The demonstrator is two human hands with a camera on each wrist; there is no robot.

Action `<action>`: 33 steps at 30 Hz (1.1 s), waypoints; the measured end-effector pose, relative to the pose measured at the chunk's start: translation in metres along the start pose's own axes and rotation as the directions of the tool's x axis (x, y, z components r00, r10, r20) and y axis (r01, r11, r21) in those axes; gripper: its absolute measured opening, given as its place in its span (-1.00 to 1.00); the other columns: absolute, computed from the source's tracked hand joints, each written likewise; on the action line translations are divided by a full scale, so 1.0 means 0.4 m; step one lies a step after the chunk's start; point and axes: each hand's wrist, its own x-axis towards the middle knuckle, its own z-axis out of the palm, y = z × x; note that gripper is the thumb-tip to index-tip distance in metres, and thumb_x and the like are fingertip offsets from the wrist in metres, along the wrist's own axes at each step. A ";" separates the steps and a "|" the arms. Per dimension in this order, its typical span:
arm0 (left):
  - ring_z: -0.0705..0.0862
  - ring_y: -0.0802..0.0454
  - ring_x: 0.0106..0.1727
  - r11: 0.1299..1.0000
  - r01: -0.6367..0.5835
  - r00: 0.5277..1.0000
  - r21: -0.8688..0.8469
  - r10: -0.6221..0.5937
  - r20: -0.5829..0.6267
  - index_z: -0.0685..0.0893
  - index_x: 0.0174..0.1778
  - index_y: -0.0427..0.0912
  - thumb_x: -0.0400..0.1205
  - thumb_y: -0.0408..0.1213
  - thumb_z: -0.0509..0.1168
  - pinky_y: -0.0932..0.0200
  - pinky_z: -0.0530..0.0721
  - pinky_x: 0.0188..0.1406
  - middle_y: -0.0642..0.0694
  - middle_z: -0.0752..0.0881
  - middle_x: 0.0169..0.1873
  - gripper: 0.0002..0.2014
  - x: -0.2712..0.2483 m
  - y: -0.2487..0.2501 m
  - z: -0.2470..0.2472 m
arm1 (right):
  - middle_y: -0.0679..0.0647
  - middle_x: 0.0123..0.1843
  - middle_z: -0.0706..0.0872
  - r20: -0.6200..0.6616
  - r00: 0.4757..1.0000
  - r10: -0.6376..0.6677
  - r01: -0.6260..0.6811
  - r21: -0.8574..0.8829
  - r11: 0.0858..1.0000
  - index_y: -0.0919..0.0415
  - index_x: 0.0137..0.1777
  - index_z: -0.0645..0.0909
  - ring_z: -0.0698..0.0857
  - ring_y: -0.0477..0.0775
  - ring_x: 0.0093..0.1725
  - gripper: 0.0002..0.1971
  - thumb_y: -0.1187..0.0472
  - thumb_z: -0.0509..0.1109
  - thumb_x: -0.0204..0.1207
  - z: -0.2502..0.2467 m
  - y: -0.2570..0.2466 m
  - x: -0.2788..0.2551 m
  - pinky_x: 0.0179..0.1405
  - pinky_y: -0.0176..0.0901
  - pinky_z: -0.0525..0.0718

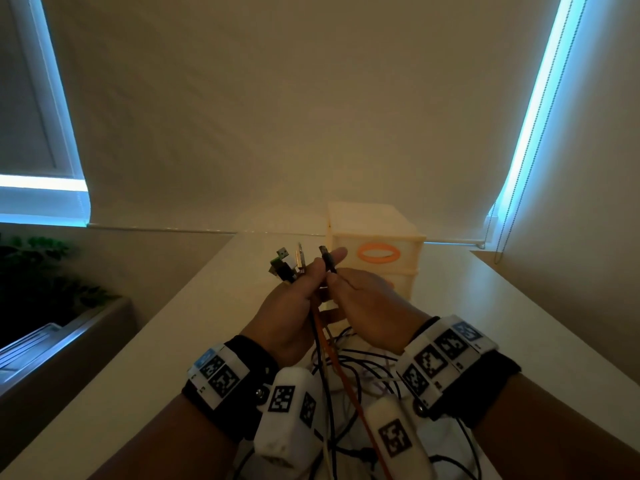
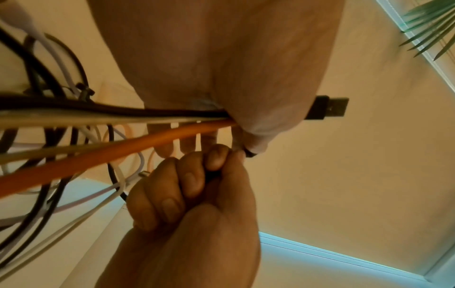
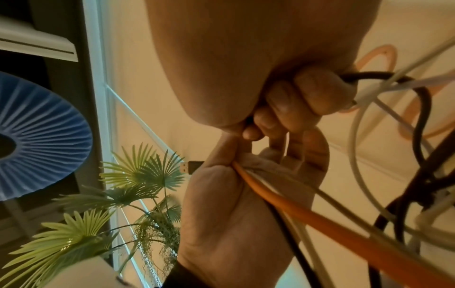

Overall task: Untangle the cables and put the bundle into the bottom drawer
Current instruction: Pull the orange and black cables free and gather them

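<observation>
Both hands are raised over the white table [image 1: 194, 327]. My left hand [image 1: 310, 277] grips a bundle of cable ends, with several plugs [image 1: 289, 265] sticking up from its fist. An orange cable [image 1: 343, 375] and black and white ones hang from it down to a loose tangle [image 1: 367, 365] on the table. My right hand [image 1: 337, 278] pinches a black plug [image 1: 327, 259] right beside the left fingers. In the left wrist view a USB plug [image 2: 328, 110] pokes out past the left palm. The cream drawer unit [image 1: 377, 237] with orange handles stands just behind the hands, its lower drawers partly hidden.
A closed blind [image 1: 311, 116] hangs behind the table, with a bead chain [image 1: 526, 161] at the right. A leafy plant [image 1: 38, 271] stands off the table's left edge. In the right wrist view a blue ribbed disc [image 3: 37, 140] shows at the left.
</observation>
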 end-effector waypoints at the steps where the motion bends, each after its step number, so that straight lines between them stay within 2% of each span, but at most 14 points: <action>1: 0.65 -0.25 0.44 1.000 0.001 1.000 -0.013 -0.001 0.020 0.71 0.43 -0.04 0.81 -0.01 0.06 -0.32 0.64 0.40 -0.22 0.75 0.34 -0.58 -0.002 0.002 0.004 | 0.33 0.15 0.69 -0.002 1.000 -0.010 0.010 -0.055 0.998 0.40 0.25 0.59 0.65 0.31 0.16 -0.60 0.17 -0.02 0.79 0.005 0.007 0.001 0.08 -0.03 0.53; 5: 0.73 -0.23 0.33 0.999 0.004 0.999 -0.036 -0.003 0.040 0.71 0.14 -0.29 0.79 -0.04 0.08 -0.10 0.76 0.20 -0.29 0.76 0.29 -0.58 -0.007 -0.002 0.016 | 0.31 0.21 0.68 -0.009 0.993 -0.122 0.121 -0.044 0.992 0.39 0.29 0.60 0.60 0.21 0.13 -0.58 0.18 -0.02 0.75 0.025 0.014 -0.004 0.21 -0.01 0.52; 8: 0.76 -0.23 0.28 0.988 0.008 1.000 -0.154 -0.008 -0.003 0.51 -0.17 -0.21 0.84 0.01 0.00 -0.11 0.71 0.11 -0.32 0.80 0.17 -0.57 -0.001 0.004 0.011 | 0.09 -0.14 0.67 0.098 0.988 -0.122 0.130 -0.073 0.989 0.19 -0.10 0.62 0.59 -0.01 -0.13 -0.65 0.12 0.06 0.79 0.015 0.041 -0.017 0.01 -0.04 0.57; 10: 0.83 -0.24 0.00 0.942 -0.030 0.998 -0.334 0.011 -0.059 0.47 -0.25 -0.19 0.84 0.03 0.01 -0.14 0.70 0.12 -0.23 0.78 -0.24 -0.55 0.004 0.012 0.003 | -0.03 -0.25 0.62 0.109 0.989 -0.100 0.106 -0.049 0.993 0.06 -0.27 0.51 0.55 -0.12 -0.23 -0.65 0.08 0.12 0.77 -0.004 0.067 -0.033 -0.11 -0.15 0.54; 11: 0.79 -0.18 -0.23 0.908 -0.060 0.996 -0.415 0.026 -0.086 0.47 -0.27 -0.18 0.84 0.03 0.03 -0.13 0.73 0.06 -0.13 0.64 -0.42 -0.55 0.006 0.019 -0.002 | -0.04 -0.25 0.61 0.109 0.990 -0.093 0.101 -0.064 0.993 0.04 -0.29 0.49 0.55 -0.15 -0.24 -0.65 0.06 0.13 0.77 -0.015 0.083 -0.041 -0.13 -0.20 0.53; 12: 0.66 -0.07 -0.42 0.880 -0.081 0.993 -0.467 0.034 -0.109 0.46 -0.28 -0.17 0.84 0.03 0.04 -0.07 0.76 -0.08 -0.05 0.48 -0.51 -0.55 0.008 0.026 -0.010 | -0.04 -0.25 0.61 0.114 0.990 -0.088 0.097 -0.075 0.992 0.05 -0.28 0.49 0.54 -0.17 -0.24 -0.65 0.05 0.14 0.77 -0.026 0.103 -0.050 -0.14 -0.24 0.52; 14: 0.36 0.09 -0.59 0.858 -0.097 0.993 -0.505 0.046 -0.112 0.45 -0.27 -0.13 0.83 0.06 0.04 0.14 0.64 -0.41 0.03 0.31 -0.55 -0.56 0.013 0.039 -0.026 | -0.07 -0.27 0.59 0.122 0.991 -0.059 0.070 -0.087 0.994 0.12 -0.24 0.53 0.52 -0.25 -0.29 -0.66 0.05 0.15 0.76 -0.044 0.138 -0.073 -0.21 -0.39 0.50; 16: 0.24 0.14 -0.63 0.852 -0.108 0.993 -0.511 0.068 -0.096 0.46 -0.26 -0.11 0.82 0.07 0.04 0.24 0.40 -0.57 0.06 0.26 -0.57 -0.58 0.015 0.049 -0.038 | -0.10 -0.31 0.58 0.112 0.993 -0.027 0.037 -0.086 0.996 0.16 -0.20 0.55 0.52 -0.28 -0.34 -0.68 0.07 0.16 0.76 -0.055 0.179 -0.089 -0.25 -0.42 0.50; 18: 0.21 0.16 -0.65 0.847 -0.122 0.992 -0.517 0.094 -0.079 0.46 -0.26 -0.11 0.82 0.07 0.03 0.25 0.26 -0.63 0.07 0.26 -0.58 -0.57 0.014 0.060 -0.046 | -0.07 -0.30 0.60 0.073 0.997 0.001 0.005 -0.080 0.997 0.13 -0.19 0.56 0.53 -0.26 -0.35 -0.70 0.07 0.17 0.76 -0.060 0.208 -0.097 -0.24 -0.30 0.55; 20: 0.21 0.17 -0.66 0.840 -0.134 0.991 -0.526 0.117 -0.065 0.47 -0.26 -0.11 0.83 0.07 0.02 0.25 0.22 -0.66 0.07 0.26 -0.59 -0.56 0.013 0.071 -0.052 | -0.03 -0.30 0.63 0.044 0.999 0.010 -0.007 -0.065 0.998 0.12 -0.19 0.56 0.54 -0.24 -0.36 -0.70 0.07 0.18 0.76 -0.061 0.225 -0.094 -0.24 -0.25 0.57; 23: 0.21 0.18 -0.66 0.842 -0.152 0.988 -0.518 0.139 -0.064 0.48 -0.27 -0.11 0.84 0.07 0.01 0.27 0.20 -0.70 0.08 0.27 -0.59 -0.56 0.009 0.082 -0.061 | -0.01 -0.32 0.61 0.022 1.000 0.002 0.000 -0.065 0.998 0.18 -0.17 0.57 0.50 -0.25 -0.40 -0.70 0.09 0.18 0.76 -0.060 0.208 -0.081 -0.33 -0.36 0.50; 29: 0.21 0.18 -0.65 0.873 -0.127 0.991 -0.470 0.134 -0.019 0.48 -0.27 -0.12 0.81 0.09 0.05 0.27 0.20 -0.68 0.06 0.26 -0.58 -0.55 0.006 0.069 -0.050 | -0.43 -0.43 0.66 0.026 1.000 -0.008 0.008 0.017 1.000 0.28 -0.11 0.59 0.61 -0.42 -0.37 -0.74 0.22 0.16 0.76 -0.076 0.163 -0.060 -0.31 -0.52 0.52; 31: 0.21 0.18 -0.65 0.887 -0.088 0.992 -0.454 0.119 0.041 0.47 -0.26 -0.13 0.79 0.09 0.08 0.27 0.20 -0.69 0.06 0.26 -0.58 -0.58 0.001 0.066 -0.043 | -0.23 -0.22 0.78 0.030 0.999 -0.026 0.027 -0.016 1.000 0.19 -0.11 0.63 0.73 -0.22 -0.17 -0.73 0.14 0.17 0.76 -0.066 0.164 -0.052 -0.13 -0.27 0.73; 33: 0.18 0.19 -0.65 0.891 -0.031 0.986 -0.453 0.101 0.129 0.47 -0.25 -0.12 0.80 0.09 0.08 0.29 0.18 -0.70 0.06 0.27 -0.58 -0.59 -0.005 0.067 -0.042 | -0.01 -0.08 0.79 0.055 0.998 -0.020 0.023 -0.061 0.998 0.12 -0.12 0.66 0.75 0.02 0.00 -0.72 0.10 0.18 0.74 -0.057 0.172 -0.044 0.08 0.04 0.74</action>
